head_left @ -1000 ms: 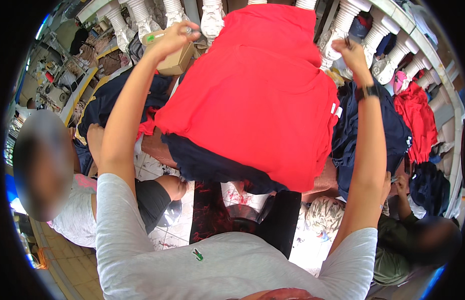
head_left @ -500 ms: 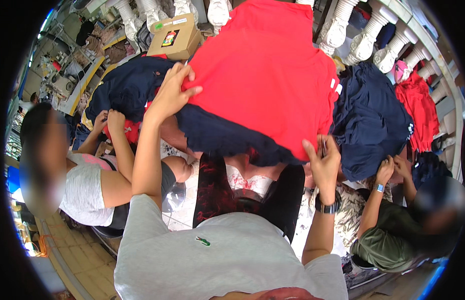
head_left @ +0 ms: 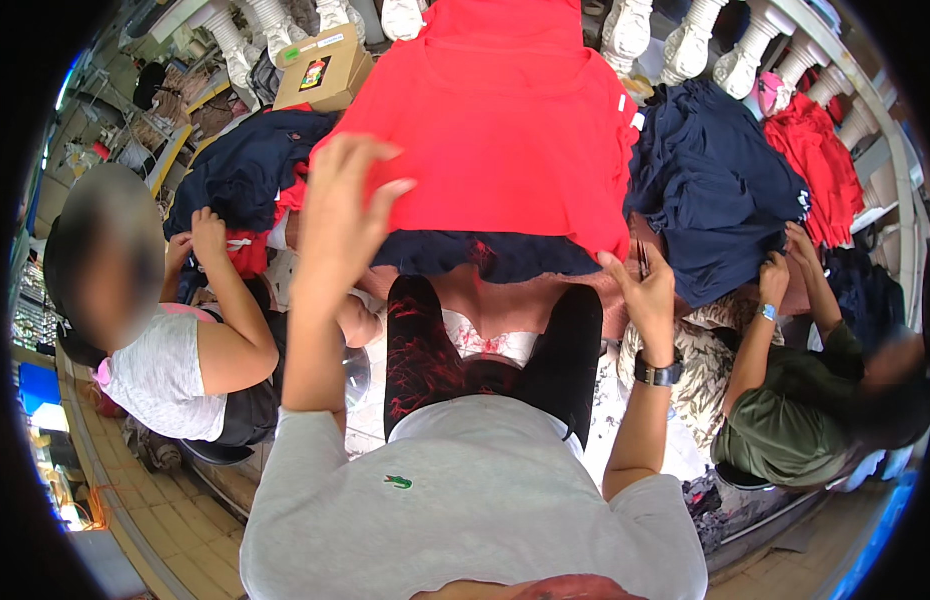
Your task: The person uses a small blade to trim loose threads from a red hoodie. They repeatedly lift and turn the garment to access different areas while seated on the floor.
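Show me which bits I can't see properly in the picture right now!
All in the head view:
Left hand: blurred, so whether it touches the red garment is unclear.
Dark thin thing at the right hand: too small and partly covered by that hand.
Navy cloth: mostly hidden under the red garment.
Red cloth: far end cut off by the top edge.

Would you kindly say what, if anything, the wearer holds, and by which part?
Right hand: a slim dark tool, between fingers; also, apparently, the red cloth garment, by its near right corner. Left hand: blurred, unclear.
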`<state>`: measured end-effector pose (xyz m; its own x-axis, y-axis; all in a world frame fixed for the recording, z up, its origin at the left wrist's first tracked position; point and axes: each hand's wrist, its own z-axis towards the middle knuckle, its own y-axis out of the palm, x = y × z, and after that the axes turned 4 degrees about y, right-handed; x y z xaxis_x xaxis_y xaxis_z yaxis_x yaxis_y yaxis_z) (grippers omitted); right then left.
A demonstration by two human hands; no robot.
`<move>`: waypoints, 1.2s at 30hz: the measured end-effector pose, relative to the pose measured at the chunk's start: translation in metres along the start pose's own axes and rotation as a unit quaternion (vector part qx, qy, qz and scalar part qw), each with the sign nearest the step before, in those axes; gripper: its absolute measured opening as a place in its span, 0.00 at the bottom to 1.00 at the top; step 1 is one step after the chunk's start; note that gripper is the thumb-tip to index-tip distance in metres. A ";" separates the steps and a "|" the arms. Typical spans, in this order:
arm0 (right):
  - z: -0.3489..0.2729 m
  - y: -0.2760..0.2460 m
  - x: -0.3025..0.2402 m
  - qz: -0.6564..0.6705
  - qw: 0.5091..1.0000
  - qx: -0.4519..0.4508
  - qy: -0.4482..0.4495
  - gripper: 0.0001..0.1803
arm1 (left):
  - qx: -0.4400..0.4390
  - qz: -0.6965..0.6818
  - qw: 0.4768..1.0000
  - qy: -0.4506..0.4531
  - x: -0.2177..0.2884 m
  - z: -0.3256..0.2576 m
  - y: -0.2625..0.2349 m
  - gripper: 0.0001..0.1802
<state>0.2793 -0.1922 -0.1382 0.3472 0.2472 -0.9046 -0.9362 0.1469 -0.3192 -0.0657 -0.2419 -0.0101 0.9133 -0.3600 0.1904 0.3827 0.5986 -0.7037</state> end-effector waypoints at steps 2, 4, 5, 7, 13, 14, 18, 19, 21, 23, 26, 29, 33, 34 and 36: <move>-0.001 0.015 0.016 0.090 0.993 0.061 0.035 0.17 | 0.047 -0.076 0.992 0.094 0.025 0.026 0.043 0.16; -0.001 0.033 0.014 0.192 0.975 0.094 0.058 0.13 | 0.060 -0.154 0.976 0.139 0.048 0.048 0.093 0.14; 0.000 0.042 0.021 0.251 0.963 0.092 0.042 0.11 | 0.075 -0.172 0.970 0.156 0.057 0.057 0.118 0.12; -0.002 0.054 0.027 0.224 0.968 0.112 0.011 0.10 | -0.008 -0.088 0.988 0.129 0.055 0.059 0.166 0.11; -0.010 0.037 0.050 0.182 0.975 0.120 0.040 0.10 | -0.038 -0.433 0.896 -0.093 0.055 0.051 0.172 0.07; -0.012 0.035 0.049 0.201 0.972 0.108 0.063 0.10 | -0.040 -0.545 0.822 -0.159 0.052 0.045 0.165 0.07; -0.017 0.032 0.039 0.208 0.972 0.084 0.073 0.11 | -0.054 -0.565 0.802 -0.187 0.041 -0.013 0.120 0.06; -0.018 0.031 0.038 0.204 0.973 0.082 0.073 0.11 | -0.087 -0.570 0.798 -0.174 0.034 -0.034 0.114 0.06; -0.020 0.028 0.033 0.199 0.974 0.087 0.067 0.11 | -0.147 -0.578 0.781 -0.187 0.026 -0.085 0.112 0.06; -0.020 0.025 0.028 0.202 0.972 0.103 0.061 0.11 | -0.188 -0.588 0.736 -0.278 0.022 -0.144 0.124 0.04; 0.004 0.018 0.023 0.106 0.979 0.172 -0.006 0.11 | -0.211 -0.415 0.862 -0.199 0.034 -0.160 0.124 0.04; 0.044 0.017 0.006 0.085 0.987 0.135 0.009 0.13 | -0.050 -0.297 0.954 -0.009 0.062 -0.080 0.109 0.08; 0.068 0.035 -0.001 0.049 0.999 0.008 0.021 0.16 | 0.054 -0.315 0.943 0.093 0.096 0.024 0.129 0.10; 0.072 0.042 0.013 0.099 0.995 0.024 -0.021 0.16 | 0.046 -0.353 0.931 0.086 0.102 0.043 0.142 0.10; 0.068 0.046 0.010 0.156 0.986 0.057 0.017 0.15 | 0.007 -0.279 0.959 0.040 0.099 0.059 0.172 0.10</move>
<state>0.2438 -0.1180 -0.1431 0.0401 0.2650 -0.9634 -0.9844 0.1755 0.0073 0.0992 -0.1325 -0.0724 0.5516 -0.6809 0.4818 0.8119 0.3058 -0.4973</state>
